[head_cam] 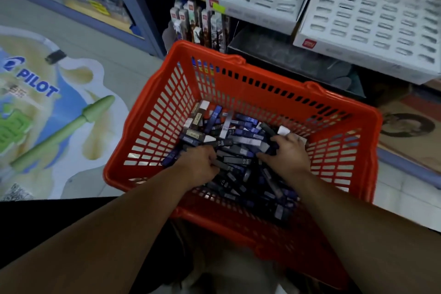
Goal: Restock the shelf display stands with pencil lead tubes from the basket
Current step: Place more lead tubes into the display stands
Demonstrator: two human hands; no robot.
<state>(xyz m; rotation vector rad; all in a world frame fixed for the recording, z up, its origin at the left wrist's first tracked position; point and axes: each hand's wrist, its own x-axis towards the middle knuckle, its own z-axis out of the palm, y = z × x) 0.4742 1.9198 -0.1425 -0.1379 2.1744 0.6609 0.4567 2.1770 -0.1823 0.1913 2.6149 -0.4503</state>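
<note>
Beside blurred shelf display stands (372,21), mid orange basket (269,71), left hand (198,164) clutches pencil lead tubes (238,136); right hand (288,155) has its fingers buried, grip unreadable; far right corner bare.

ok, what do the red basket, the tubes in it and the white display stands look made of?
The basket: moulded plastic, glossy orange-red; one-piece slotted walls, thick rounded rim.
The lead tubes: probably hard plastic cases, dark and blue, smooth with printed HB labels.
The display stands: white plastic or coated card, matte, with rows of slots; blur leaves it open.
</note>
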